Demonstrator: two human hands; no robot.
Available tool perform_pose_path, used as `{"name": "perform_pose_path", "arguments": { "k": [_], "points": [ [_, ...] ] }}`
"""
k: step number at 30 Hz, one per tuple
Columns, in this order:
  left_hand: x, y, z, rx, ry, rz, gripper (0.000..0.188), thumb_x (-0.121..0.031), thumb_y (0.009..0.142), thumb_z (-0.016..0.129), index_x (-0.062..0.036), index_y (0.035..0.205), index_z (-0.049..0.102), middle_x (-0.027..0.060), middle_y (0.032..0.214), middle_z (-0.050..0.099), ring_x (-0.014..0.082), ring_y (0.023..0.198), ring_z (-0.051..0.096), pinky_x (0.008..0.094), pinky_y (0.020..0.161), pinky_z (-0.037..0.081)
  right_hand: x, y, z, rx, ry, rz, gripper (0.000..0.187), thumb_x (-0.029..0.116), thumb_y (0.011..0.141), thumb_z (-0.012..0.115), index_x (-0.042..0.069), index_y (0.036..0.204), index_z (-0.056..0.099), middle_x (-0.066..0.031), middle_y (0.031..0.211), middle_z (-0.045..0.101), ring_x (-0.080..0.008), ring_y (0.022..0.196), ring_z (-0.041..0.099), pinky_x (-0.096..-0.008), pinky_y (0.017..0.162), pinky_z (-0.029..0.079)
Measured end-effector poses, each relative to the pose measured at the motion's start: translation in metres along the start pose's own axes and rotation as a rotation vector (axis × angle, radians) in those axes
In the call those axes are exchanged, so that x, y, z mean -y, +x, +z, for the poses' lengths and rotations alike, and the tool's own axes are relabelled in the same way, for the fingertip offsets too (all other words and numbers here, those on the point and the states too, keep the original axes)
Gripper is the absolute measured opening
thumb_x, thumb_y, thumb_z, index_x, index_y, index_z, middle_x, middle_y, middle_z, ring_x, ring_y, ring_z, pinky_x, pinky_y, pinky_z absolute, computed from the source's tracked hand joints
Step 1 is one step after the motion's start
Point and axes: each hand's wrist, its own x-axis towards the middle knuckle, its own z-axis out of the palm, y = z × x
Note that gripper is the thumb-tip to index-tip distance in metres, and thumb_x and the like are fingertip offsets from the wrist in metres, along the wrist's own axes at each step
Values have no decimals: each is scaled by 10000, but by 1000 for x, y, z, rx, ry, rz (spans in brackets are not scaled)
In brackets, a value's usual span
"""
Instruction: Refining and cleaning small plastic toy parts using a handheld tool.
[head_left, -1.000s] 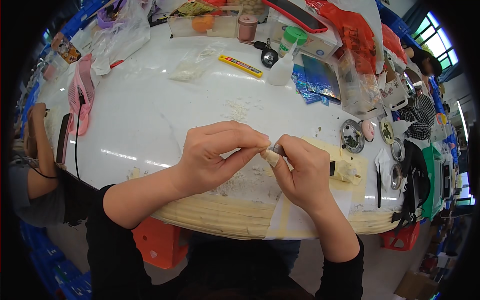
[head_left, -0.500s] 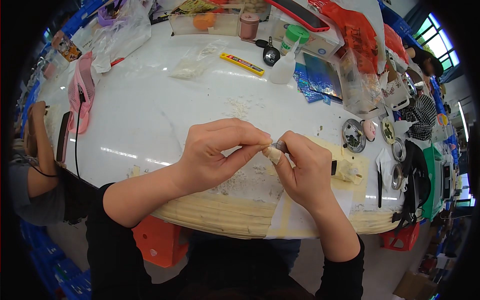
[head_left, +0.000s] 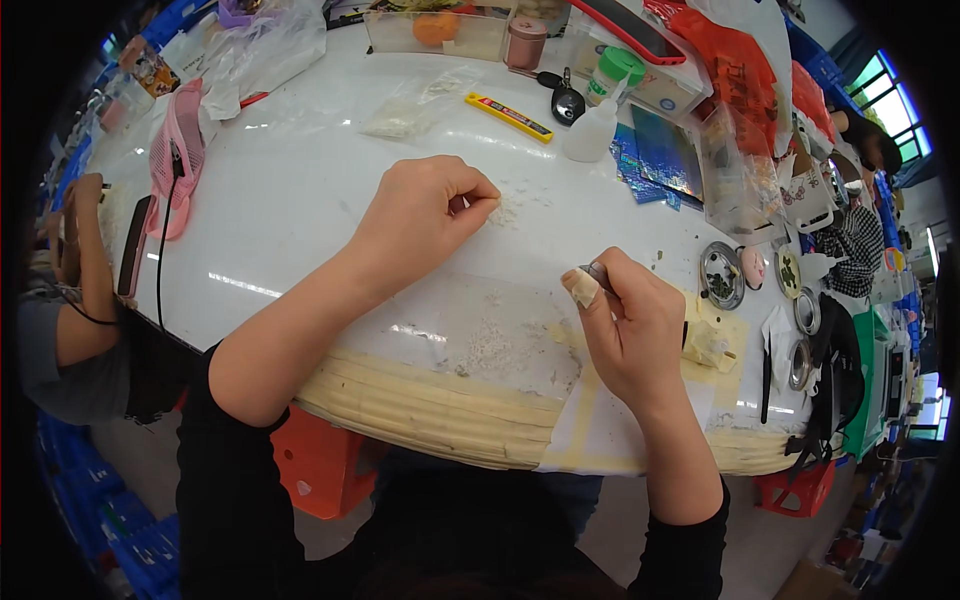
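Observation:
My left hand (head_left: 425, 215) is closed, thumb and fingertips pinched together above the table. Its fingertips are beside a scatter of tiny pale bits (head_left: 515, 208); whatever is in the pinch is too small to make out. My right hand (head_left: 640, 325) is closed around a small grey metal piece (head_left: 598, 270), most of it hidden by the fingers. Cream tape (head_left: 581, 288) wraps the tip of my right thumb. Between my forearms, more pale crumbs (head_left: 495, 345) lie on the white table (head_left: 300, 200). The two hands are apart.
A yellow cutter (head_left: 508, 117), car key (head_left: 567, 103) and white squeeze bottle (head_left: 592, 132) lie beyond my hands. At right are a round metal dish (head_left: 722, 275) with dark bits and a black pen-like tool (head_left: 766, 385). Another person's arm (head_left: 92, 260) is at far left.
My hands were together at the fingertips and have parted. The left moved away over the far pale bits, still pinched; the right shifted slightly right, keeping the grey metal piece.

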Motion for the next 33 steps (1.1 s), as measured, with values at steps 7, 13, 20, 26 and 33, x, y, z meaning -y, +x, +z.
{"name": "perform_pose_path", "arguments": {
  "k": [7,13,20,26,33],
  "points": [
    [4,3,-2,-25,-12,-6,84,-67,840,708,-1,892,709,30,785,673,81,650,545,239,601,462,3,1,-1,17,33,19,351,246,876,706,45,689,489,-71,581,490,-214,479,453,-323,452,354],
    [-14,-1,-13,453,-232,-47,95,-81,818,736,-13,873,700,28,760,642,93,635,523,240,593,446,-1,0,0,22,44,21,340,242,874,708,42,699,496,-78,592,496,-224,489,463,-326,460,361],
    [-14,-7,-12,634,-144,27,109,-90,801,744,-21,837,667,51,773,623,149,656,545,273,604,461,-1,0,1,46,49,35,332,245,872,706,41,707,502,-85,597,497,-235,497,472,-332,464,365],
    [-16,-14,-1,516,-5,232,107,-88,814,726,-27,843,643,87,789,621,217,685,593,316,614,479,-1,0,2,47,48,37,335,250,875,703,41,705,504,-86,597,496,-240,499,473,-334,467,368],
    [-16,-13,1,469,-462,-104,132,-131,890,701,-11,875,647,43,828,680,126,708,633,255,640,508,-1,0,0,64,57,38,308,232,861,711,41,718,517,-88,606,506,-241,506,484,-329,473,380]
  ]
}}
